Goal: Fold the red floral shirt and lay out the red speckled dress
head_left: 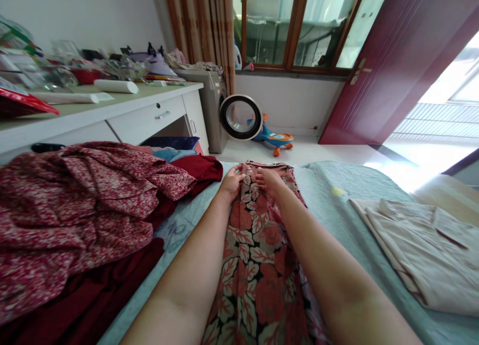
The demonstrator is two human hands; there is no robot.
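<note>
A long garment with a red, black and beige floral print (258,265), folded narrow, lies lengthwise on the pale blue bed cover (329,220) before me. My left hand (232,181) is at its far left edge, fingers bent and closed on the cloth. Across from it, my right hand (270,181) rests on the far end of the same garment, fingers stretched out and lying on the fabric. Both forearms reach over the cloth and hide parts of its sides. A folded cream garment (430,250) lies to the right, apart from both hands.
On the left is a heap of red-and-white patterned cloth (86,200) with dark red cloth (202,170). Behind it stands a cluttered white counter (149,108). A washing machine's round door (241,118) hangs open near a blue-and-orange ride-on toy (275,137). A dark red door (359,70) stands right.
</note>
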